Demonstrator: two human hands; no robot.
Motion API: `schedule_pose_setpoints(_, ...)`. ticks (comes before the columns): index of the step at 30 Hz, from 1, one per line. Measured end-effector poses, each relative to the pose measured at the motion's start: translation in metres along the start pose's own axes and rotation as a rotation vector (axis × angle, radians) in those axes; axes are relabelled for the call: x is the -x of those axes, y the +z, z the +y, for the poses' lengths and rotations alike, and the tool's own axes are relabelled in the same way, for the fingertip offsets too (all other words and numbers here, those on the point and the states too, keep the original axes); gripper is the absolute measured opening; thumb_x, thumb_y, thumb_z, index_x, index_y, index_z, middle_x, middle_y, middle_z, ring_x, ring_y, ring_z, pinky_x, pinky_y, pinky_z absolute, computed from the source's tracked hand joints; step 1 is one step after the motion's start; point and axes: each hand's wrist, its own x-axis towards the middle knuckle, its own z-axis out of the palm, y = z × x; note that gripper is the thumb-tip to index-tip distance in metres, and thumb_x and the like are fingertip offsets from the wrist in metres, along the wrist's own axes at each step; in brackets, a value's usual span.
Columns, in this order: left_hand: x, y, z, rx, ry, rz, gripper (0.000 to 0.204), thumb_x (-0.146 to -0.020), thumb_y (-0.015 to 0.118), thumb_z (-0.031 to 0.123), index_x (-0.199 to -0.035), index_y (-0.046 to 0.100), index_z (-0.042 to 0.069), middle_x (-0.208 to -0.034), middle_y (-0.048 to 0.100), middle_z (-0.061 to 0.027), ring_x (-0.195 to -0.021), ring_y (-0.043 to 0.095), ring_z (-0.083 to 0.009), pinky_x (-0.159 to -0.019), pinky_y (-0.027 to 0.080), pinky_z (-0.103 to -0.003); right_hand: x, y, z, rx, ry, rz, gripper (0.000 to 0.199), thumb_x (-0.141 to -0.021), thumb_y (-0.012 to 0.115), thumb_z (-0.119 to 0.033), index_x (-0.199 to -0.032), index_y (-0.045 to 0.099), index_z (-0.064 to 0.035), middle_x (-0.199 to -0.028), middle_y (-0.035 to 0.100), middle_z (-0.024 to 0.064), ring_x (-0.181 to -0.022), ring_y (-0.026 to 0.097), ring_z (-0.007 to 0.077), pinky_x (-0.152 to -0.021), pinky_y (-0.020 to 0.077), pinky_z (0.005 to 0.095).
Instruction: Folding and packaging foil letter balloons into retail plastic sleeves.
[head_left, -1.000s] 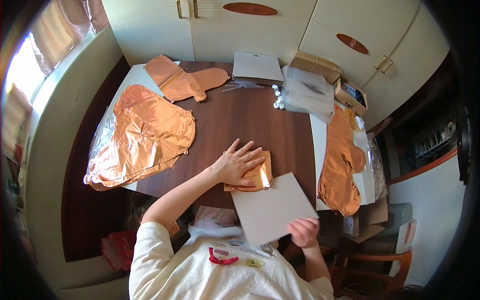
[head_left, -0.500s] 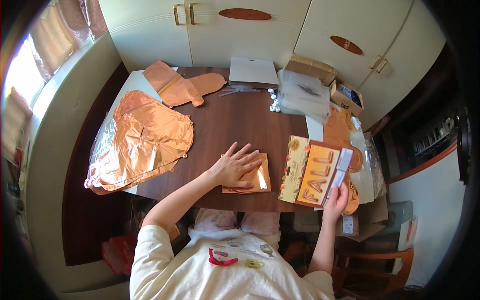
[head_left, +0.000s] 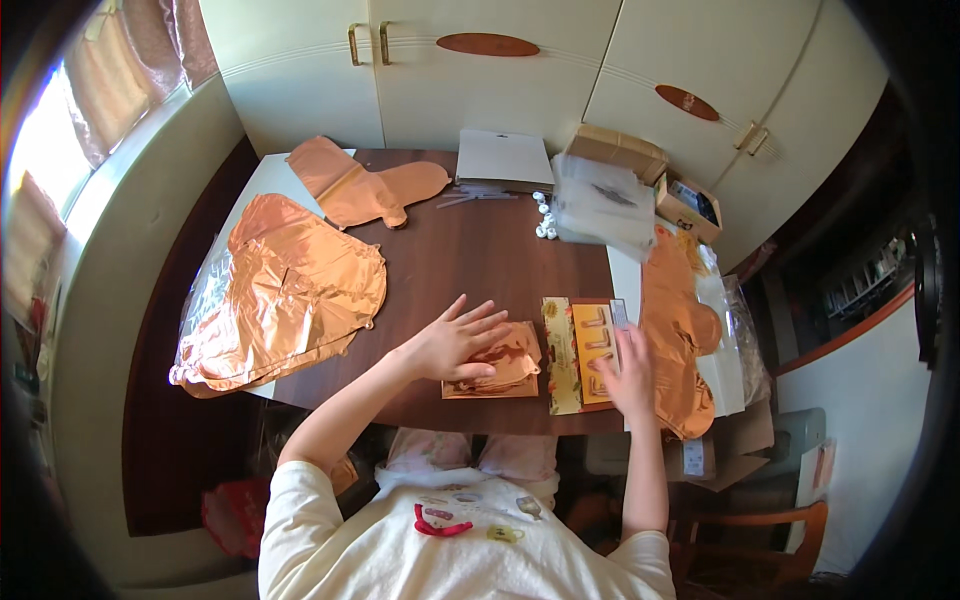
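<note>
My left hand (head_left: 458, 342) has its fingers spread over the left part of a folded copper-coloured foil balloon (head_left: 514, 362) near the table's front edge. The foil's upper layers look ruffled and stand up a little; whether the palm touches them I cannot tell. Just right of it lies a printed cardboard header card (head_left: 564, 370), cream with leaf pictures on one side and orange with balloon letters on the other. My right hand (head_left: 630, 382) rests at the card's right edge, fingers apart and partly over its orange half.
Large flat copper foil balloons lie at the left (head_left: 285, 290), back left (head_left: 370, 188) and right (head_left: 675, 330) of the dark wooden table (head_left: 480, 260). At the back are a white card stack (head_left: 503, 158), straws (head_left: 478, 195), white ribbon rolls (head_left: 543, 215), clear bags (head_left: 605, 200) and a small box (head_left: 688, 205).
My right hand has brought the header card down and left onto the table and loosened its grip. My left hand has eased off the folded foil, which has puffed up.
</note>
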Motion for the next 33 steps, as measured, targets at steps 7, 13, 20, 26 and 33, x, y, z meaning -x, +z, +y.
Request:
schedule_pose_setpoints(7,0.036,-0.019,-0.025,0.212,0.007,0.022,0.119,-0.056,0.066,0.076,-0.143,0.026,0.005,-0.147,0.026,-0.0190,-0.139,0.017,-0.0357,-0.112,0.012,-0.052,-0.050,0.041,-0.054,-0.203,-0.489,-0.233,0.085,-0.067,0.074,-0.006,-0.140,0.031,-0.0097,-0.143,0.033,0.0110,-0.132,0.034,0.0287,-0.109,0.0309,0.0393)
schedule_pose_setpoints(13,0.042,-0.009,-0.011,0.084,-0.061,0.098,0.102,-0.060,0.078,0.050,-0.140,0.032,0.008,-0.144,0.032,-0.0177,-0.136,0.026,-0.0344,-0.111,0.021,-0.048,-0.060,0.051,-0.058,-0.284,-0.516,-0.167,0.084,-0.063,0.073,-0.002,-0.137,0.036,-0.0092,-0.138,0.042,0.0103,-0.127,0.040,0.0281,-0.106,0.0344,0.0404)
schedule_pose_setpoints(20,0.015,0.009,-0.029,0.286,-0.097,0.509,0.037,-0.074,0.071,0.013,-0.109,0.062,0.003,-0.096,0.067,-0.0106,-0.091,0.064,-0.0229,-0.080,0.051,-0.037,-0.075,0.047,-0.062,-0.364,-0.322,-0.195,0.068,-0.075,0.071,-0.017,-0.135,0.039,-0.0091,-0.135,0.045,0.0116,-0.124,0.045,0.0283,-0.103,0.0381,0.0385)
schedule_pose_setpoints(26,-0.009,0.014,-0.052,0.786,-0.474,0.531,0.019,-0.082,0.068,0.013,-0.092,0.064,-0.003,-0.076,0.067,-0.0046,-0.067,0.058,-0.0065,-0.061,0.048,-0.025,-0.053,0.036,0.018,0.121,0.165,-0.123,0.086,-0.066,0.077,-0.042,-0.132,0.039,-0.0016,-0.132,0.042,0.0199,-0.124,0.039,0.0351,-0.104,0.0322,0.0452)
schedule_pose_setpoints(33,-0.011,0.022,-0.080,0.665,-0.600,0.595,0.049,-0.072,0.073,0.019,-0.113,0.054,0.000,-0.084,0.064,-0.0091,-0.079,0.062,-0.0198,-0.073,0.050,-0.031,-0.055,0.008,0.021,0.189,0.456,-0.327,0.109,-0.051,0.086,-0.043,-0.133,0.029,-0.0013,-0.124,0.041,0.0241,-0.119,0.041,0.0402,-0.099,0.0340,0.0495)
